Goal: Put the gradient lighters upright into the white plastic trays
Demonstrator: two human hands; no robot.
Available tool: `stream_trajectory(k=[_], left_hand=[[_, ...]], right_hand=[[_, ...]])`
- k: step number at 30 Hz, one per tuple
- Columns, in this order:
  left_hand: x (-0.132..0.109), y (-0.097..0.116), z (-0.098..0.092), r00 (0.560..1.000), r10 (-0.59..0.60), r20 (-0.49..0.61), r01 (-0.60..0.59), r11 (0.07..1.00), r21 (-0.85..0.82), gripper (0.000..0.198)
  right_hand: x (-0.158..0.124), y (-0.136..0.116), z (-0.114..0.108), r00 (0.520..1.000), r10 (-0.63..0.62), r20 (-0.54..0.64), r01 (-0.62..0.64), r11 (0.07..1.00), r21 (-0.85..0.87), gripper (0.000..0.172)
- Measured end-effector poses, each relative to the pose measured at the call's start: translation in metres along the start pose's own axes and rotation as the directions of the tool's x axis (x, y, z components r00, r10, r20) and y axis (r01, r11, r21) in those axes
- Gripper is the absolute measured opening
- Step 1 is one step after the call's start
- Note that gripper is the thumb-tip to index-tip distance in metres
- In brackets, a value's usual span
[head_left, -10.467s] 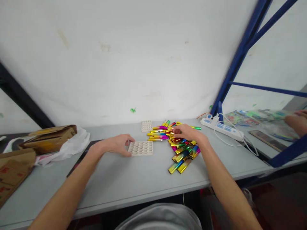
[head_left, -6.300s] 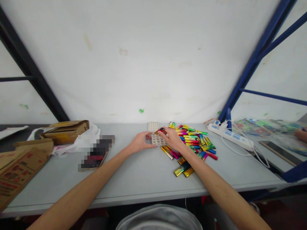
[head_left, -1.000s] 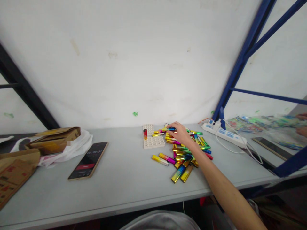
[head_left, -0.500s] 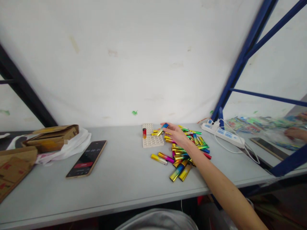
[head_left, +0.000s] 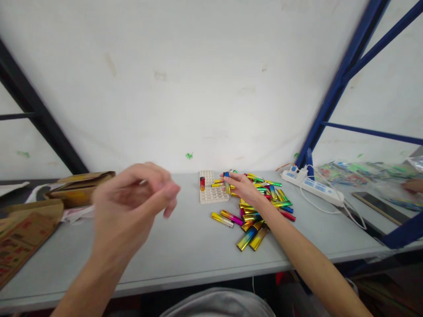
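Observation:
My right hand (head_left: pixel 243 185) pinches a blue-and-gold lighter (head_left: pixel 227 184), held nearly upright at the right side of a white tray with holes (head_left: pixel 214 197). A red lighter (head_left: pixel 202 184) stands upright in the tray's left side. Under and beside my right forearm lies a heap of shiny metallic lighters (head_left: pixel 251 215) in gold, green, blue, red and pink. My left hand (head_left: pixel 132 207) is raised over the left part of the table, slightly blurred. Its fingers are loosely curled, and nothing shows in them.
Torn cardboard boxes (head_left: pixel 29 237) and white plastic lie at the left. A white power strip (head_left: pixel 312 188) with cables sits on the right near the blue frame (head_left: pixel 330 97). Beyond it are a phone (head_left: pixel 380 207), plastic bags and another person's hand (head_left: pixel 413 185).
My left hand has come into view from below left, now covering the phone there. My right hand has turned the lighter from slanted to nearly upright. The view has shifted slightly.

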State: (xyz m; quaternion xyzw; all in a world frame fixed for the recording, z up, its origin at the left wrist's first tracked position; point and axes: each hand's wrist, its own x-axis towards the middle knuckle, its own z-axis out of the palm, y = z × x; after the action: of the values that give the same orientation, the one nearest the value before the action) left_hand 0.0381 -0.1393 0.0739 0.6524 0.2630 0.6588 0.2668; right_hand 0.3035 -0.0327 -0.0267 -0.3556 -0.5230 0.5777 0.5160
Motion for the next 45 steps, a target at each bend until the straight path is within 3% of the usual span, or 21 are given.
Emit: stream_trajectory(k=[3,7,9,11,14,17,19,22,30,36,45], left_hand=[[0.02,-0.056,0.009,0.987,-0.157,0.034,0.154,0.985,0.072,0.023],[0.034,-0.143,0.008,0.929,-0.37,0.025,0.358,0.911,0.204,0.035],[0.036,-0.169,0.007,0.899,-0.436,0.046,0.407,0.87,0.277,0.037],[0.038,-0.182,0.009,0.898,-0.433,0.083,0.376,0.85,0.37,0.034],[0.041,-0.19,0.015,0.929,-0.36,0.09,0.277,0.834,0.478,0.03],[0.04,-0.196,0.019,0.939,-0.339,0.064,0.262,0.821,0.507,0.032],[0.036,-0.199,0.018,0.947,-0.314,0.069,0.226,0.803,0.551,0.034],[0.029,-0.202,0.011,0.965,-0.256,0.056,0.159,0.741,0.653,0.034],[0.021,-0.208,0.006,0.958,-0.268,0.107,0.1,0.656,0.748,0.036],[0.018,-0.208,0.012,0.935,-0.321,0.152,0.107,0.661,0.743,0.052],[0.015,-0.204,0.015,0.906,-0.403,0.131,0.232,0.73,0.642,0.067]], right_hand=[[0.001,0.001,0.003,1.0,-0.018,-0.014,0.017,0.998,-0.052,0.038],[0.004,0.001,0.011,0.999,-0.046,0.005,0.047,0.992,-0.114,0.044],[0.01,0.0,0.017,0.999,-0.046,0.015,0.048,0.984,-0.172,0.044],[0.019,-0.001,0.023,0.998,-0.057,0.019,0.06,0.963,-0.262,0.043],[0.033,-0.002,0.034,0.983,-0.177,-0.047,0.139,0.888,-0.438,0.044],[0.041,0.002,0.043,0.925,-0.352,-0.141,0.204,0.775,-0.599,0.05],[0.042,0.007,0.046,0.899,-0.405,-0.165,0.206,0.725,-0.657,0.052],[0.038,0.015,0.045,0.892,-0.405,-0.201,0.162,0.701,-0.694,0.047],[0.034,0.024,0.037,0.894,-0.384,-0.232,0.087,0.656,-0.75,0.036],[0.031,0.022,0.037,0.906,-0.373,-0.202,0.119,0.682,-0.722,0.048],[0.032,0.028,0.035,0.901,-0.377,-0.215,0.07,0.615,-0.786,0.036]])
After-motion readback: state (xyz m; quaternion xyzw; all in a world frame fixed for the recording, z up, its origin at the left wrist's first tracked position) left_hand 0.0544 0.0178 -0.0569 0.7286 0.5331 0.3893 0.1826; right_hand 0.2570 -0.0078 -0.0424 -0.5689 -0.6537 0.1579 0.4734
